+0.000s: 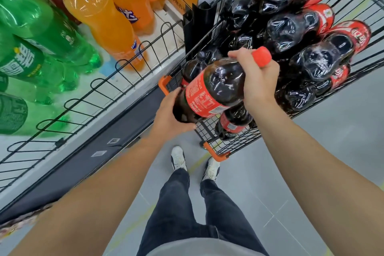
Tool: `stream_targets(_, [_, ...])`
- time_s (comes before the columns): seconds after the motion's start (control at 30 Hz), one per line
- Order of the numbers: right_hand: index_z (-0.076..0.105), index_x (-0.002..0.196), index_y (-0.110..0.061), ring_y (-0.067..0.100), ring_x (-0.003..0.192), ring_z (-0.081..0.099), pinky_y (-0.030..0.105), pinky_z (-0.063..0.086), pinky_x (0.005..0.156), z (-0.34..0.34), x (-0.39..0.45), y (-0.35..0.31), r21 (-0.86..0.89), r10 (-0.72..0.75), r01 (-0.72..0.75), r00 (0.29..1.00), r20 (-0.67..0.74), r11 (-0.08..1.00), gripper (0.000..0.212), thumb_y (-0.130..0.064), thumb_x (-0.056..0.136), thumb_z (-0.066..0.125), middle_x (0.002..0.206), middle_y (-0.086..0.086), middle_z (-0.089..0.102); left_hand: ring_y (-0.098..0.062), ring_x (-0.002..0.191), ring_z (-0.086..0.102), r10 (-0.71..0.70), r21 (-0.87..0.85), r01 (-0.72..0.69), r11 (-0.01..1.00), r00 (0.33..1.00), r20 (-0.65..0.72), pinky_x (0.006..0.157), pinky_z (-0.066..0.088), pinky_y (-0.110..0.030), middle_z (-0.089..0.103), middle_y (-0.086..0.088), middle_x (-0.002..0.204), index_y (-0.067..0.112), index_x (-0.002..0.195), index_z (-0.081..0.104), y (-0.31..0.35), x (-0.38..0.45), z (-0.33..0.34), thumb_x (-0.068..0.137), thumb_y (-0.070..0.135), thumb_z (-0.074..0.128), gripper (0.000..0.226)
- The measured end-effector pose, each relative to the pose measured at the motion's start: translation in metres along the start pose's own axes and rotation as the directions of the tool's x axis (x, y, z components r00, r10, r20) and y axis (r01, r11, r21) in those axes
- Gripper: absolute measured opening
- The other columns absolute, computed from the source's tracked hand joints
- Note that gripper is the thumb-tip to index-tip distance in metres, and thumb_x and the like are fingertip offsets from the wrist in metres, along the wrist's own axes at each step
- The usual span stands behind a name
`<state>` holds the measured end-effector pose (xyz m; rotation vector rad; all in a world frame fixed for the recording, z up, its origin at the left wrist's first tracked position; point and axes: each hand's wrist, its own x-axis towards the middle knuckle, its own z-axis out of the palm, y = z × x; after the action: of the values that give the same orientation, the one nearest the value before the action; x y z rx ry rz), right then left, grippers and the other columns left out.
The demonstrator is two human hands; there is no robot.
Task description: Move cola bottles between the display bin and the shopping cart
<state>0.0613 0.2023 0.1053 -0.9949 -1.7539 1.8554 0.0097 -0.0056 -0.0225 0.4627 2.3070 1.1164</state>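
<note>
The cola bottle (209, 89) lies almost level between both grips, right hand (258, 81) clasping its neck, left hand (170, 116) cupping its base above the shopping cart (216, 153).

I hold a large cola bottle (216, 87) with a red label and red cap, tilted nearly flat, just above the near end of the wire shopping cart (216, 153). More cola bottles (295, 33) lie stacked inside it.
</note>
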Motion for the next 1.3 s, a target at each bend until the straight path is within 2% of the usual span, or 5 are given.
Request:
stream_targets(0.3, [0.074,0.054,-0.031,0.02,0.084,0.074,0.053,0.059,0.094,0.002,0.017,0.017,0.08,0.183,-0.176,0.979,-0.086,0.981,0.037,-0.028,0.09,0.076,0.062,-0.019,0.071,-0.021,0.139,0.038,-0.036,0.034,0.036,0.999,0.999,0.01,0.112,0.038,-0.041,0.037,-0.003,0.152,0.025,0.151,0.033,-0.017,0.014,0.013,0.054,0.029,0.095,0.115])
stream_targets(0.5, [0.07,0.093,-0.021,0.016,0.095,0.075,0.042,0.06,0.094,0.008,0.02,0.021,-0.016,0.111,-0.112,0.993,-0.029,0.994,0.016,-0.034,0.085,0.076,0.093,-0.005,0.075,-0.008,0.12,0.049,-0.081,-0.013,0.081,0.997,0.997,-0.014,0.098,0.042,-0.029,0.055,0.008,0.136,0.03,0.143,0.043,-0.014,0.017,0.012,0.056,0.026,0.094,0.101])
stream_targets(0.8, [0.039,0.138,-0.035,0.009,0.117,0.062,0.044,0.054,0.102,0.015,0.015,0.04,-0.243,-0.003,0.022,0.997,0.076,0.97,0.084,-0.032,0.069,0.087,0.13,-0.006,0.061,-0.011,0.115,0.056,-0.177,-0.046,0.176,0.983,0.984,-0.032,0.098,0.049,-0.031,0.061,0.01,0.126,0.033,0.139,0.047,-0.005,0.025,0.013,0.052,0.031,0.092,0.098])
stream_targets(1.0, [0.043,0.134,-0.035,0.012,0.118,0.061,0.045,0.053,0.101,0.031,0.011,0.032,-0.243,-0.105,0.118,0.992,0.065,0.963,0.08,-0.036,0.067,0.087,0.126,-0.007,0.061,-0.009,0.111,0.056,-0.194,-0.088,0.19,0.978,0.98,-0.042,0.097,0.05,-0.033,0.06,0.01,0.123,0.026,0.138,0.047,0.007,0.008,0.011,0.057,0.02,0.094,0.094])
stream_targets(1.3, [0.039,0.146,-0.028,0.01,0.122,0.059,0.043,0.052,0.104,0.031,-0.021,-0.006,-0.181,-0.175,0.221,0.956,0.237,0.958,0.092,-0.042,0.068,0.085,0.134,-0.005,0.057,-0.009,0.111,0.05,-0.21,-0.101,0.189,0.977,0.937,-0.279,0.093,0.046,-0.031,0.056,0.007,0.128,0.027,0.14,0.045,0.037,-0.05,-0.008,0.059,0.026,0.093,0.094])
